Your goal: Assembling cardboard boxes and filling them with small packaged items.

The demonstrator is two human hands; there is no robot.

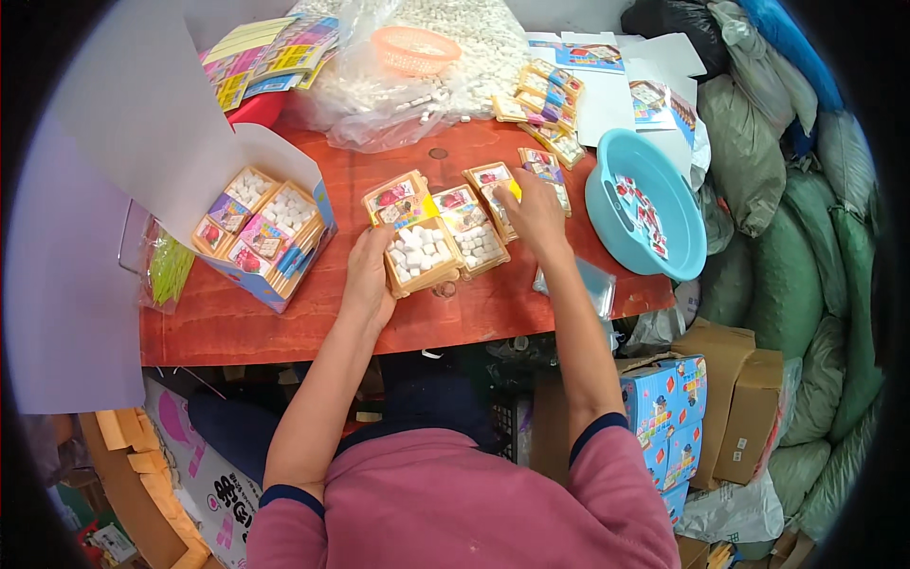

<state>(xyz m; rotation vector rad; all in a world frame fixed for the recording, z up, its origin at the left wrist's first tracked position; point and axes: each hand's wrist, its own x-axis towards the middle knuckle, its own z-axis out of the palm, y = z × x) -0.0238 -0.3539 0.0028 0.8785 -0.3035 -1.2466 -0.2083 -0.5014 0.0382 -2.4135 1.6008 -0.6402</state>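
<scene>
My left hand [368,275] grips the left edge of a tan tray pack [417,251] filled with small white pieces, with a strawberry-printed card at its top. Leaning against it is a second such pack [474,237] with a yellow strip. My right hand [536,220] has its thumb and index finger at the right edge of a third pack [493,180], which partly lies behind the second. Beyond that hand, another pack [545,171] rests on the table.
An open display box [313,237] with packs stands left. A blue basin [697,232] of small printed pieces is at right. At the back lie a plastic sheet heaped with white pieces [483,47], an orange basket [417,49] and stacked packs [550,93]. Sacks [796,275] line the right side.
</scene>
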